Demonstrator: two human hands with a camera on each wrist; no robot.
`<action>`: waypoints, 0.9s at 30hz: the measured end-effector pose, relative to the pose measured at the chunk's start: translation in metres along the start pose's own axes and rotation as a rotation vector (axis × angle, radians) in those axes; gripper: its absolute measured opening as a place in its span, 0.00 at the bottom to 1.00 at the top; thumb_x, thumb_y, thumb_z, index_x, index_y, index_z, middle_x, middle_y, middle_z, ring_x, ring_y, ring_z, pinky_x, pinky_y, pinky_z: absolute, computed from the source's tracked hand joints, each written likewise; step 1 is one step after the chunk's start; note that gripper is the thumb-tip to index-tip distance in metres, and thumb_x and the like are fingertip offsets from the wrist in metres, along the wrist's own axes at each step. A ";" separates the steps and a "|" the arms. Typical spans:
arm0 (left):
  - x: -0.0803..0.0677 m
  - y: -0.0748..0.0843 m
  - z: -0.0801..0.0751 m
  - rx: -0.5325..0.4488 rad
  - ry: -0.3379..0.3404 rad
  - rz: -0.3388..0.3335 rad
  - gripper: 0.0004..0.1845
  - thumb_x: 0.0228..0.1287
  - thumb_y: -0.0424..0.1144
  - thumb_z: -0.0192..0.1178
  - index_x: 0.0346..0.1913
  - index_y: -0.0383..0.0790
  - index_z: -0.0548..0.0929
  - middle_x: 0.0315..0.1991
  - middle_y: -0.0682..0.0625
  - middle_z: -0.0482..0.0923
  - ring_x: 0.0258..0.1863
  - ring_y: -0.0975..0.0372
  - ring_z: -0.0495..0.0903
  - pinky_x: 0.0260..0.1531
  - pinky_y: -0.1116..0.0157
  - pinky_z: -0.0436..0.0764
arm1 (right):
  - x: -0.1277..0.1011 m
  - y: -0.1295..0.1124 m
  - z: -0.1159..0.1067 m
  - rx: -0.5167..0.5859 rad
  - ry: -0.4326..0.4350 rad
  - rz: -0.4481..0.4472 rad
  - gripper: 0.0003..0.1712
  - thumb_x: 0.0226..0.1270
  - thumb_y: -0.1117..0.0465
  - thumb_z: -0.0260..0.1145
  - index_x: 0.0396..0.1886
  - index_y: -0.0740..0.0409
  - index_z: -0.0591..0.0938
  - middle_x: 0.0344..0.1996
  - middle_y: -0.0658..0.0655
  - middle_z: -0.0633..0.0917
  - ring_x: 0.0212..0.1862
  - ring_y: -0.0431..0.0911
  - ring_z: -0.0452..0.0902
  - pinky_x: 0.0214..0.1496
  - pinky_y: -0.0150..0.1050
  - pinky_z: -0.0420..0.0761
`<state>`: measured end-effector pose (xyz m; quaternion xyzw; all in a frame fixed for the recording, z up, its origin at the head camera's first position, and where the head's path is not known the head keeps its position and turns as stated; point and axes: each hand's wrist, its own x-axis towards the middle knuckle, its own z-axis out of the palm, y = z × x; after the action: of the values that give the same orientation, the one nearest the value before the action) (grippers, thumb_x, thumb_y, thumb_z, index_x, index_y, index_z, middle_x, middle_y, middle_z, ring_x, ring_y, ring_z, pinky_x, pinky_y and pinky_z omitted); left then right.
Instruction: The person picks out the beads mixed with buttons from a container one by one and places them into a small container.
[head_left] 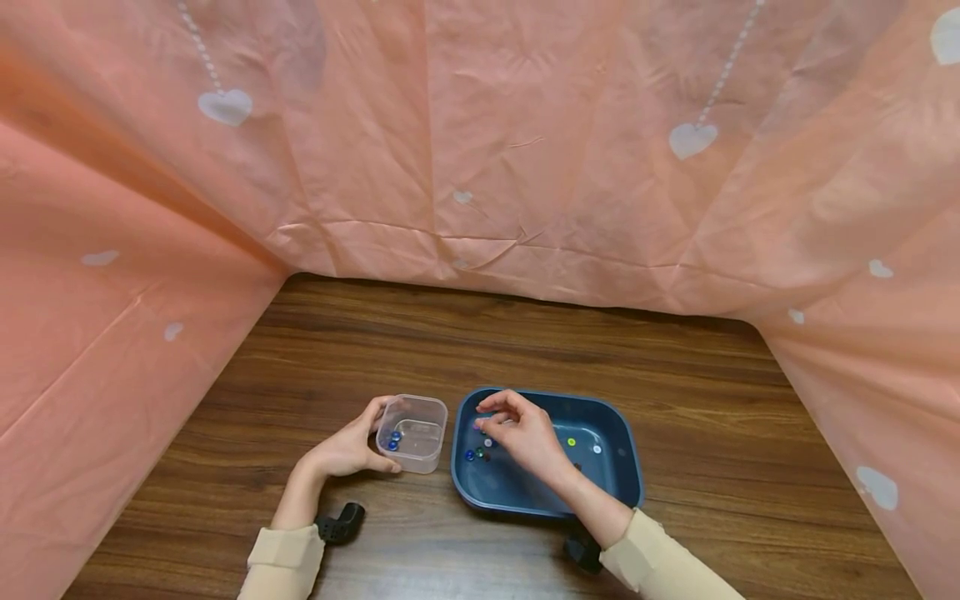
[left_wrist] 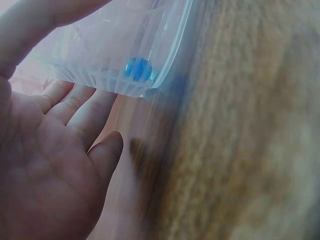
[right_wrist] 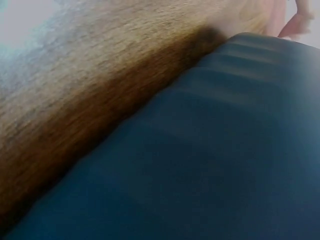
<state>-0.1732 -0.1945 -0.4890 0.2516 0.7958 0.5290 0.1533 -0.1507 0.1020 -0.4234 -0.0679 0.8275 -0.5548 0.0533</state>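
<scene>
Probably light, stiff and rather slick, the clear container sits on or just above the tabletop, best held by opposite walls. Its mouth faces up (nearly square, it shows no obvious long axis). The left hand grips its side, thumb and fingers curved around; beyond, the right hand hovers over the blue tray, whether pinching anything I cannot tell.

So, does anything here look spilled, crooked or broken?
Nothing really stands out. The clear plastic container is upright with blue marbles inside, and the dark blue tray beside it looks intact. At most, the pink heart-print curtain behind is creased.
</scene>
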 end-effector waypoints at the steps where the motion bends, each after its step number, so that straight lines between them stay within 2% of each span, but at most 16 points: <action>1: 0.000 0.000 0.000 -0.001 -0.001 0.002 0.49 0.47 0.33 0.76 0.68 0.37 0.55 0.69 0.33 0.61 0.66 0.41 0.64 0.56 0.70 0.65 | 0.000 0.001 0.000 -0.008 -0.002 0.000 0.10 0.60 0.63 0.72 0.41 0.53 0.83 0.36 0.53 0.87 0.38 0.47 0.82 0.37 0.40 0.79; 18: 0.000 -0.002 0.000 0.000 0.008 -0.008 0.49 0.47 0.33 0.77 0.68 0.38 0.56 0.70 0.34 0.61 0.68 0.42 0.62 0.57 0.70 0.63 | -0.003 0.009 0.002 -0.046 -0.031 0.021 0.10 0.61 0.63 0.71 0.42 0.54 0.83 0.36 0.53 0.87 0.36 0.43 0.81 0.36 0.39 0.78; 27: 0.000 -0.002 0.000 -0.007 0.013 -0.001 0.49 0.47 0.32 0.77 0.68 0.37 0.56 0.69 0.34 0.61 0.68 0.42 0.61 0.58 0.71 0.62 | -0.002 0.017 0.003 -0.066 -0.060 0.007 0.11 0.61 0.65 0.70 0.43 0.59 0.83 0.35 0.54 0.87 0.33 0.41 0.81 0.34 0.37 0.76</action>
<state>-0.1736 -0.1948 -0.4905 0.2474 0.7951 0.5333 0.1490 -0.1488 0.1056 -0.4404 -0.0833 0.8437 -0.5246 0.0776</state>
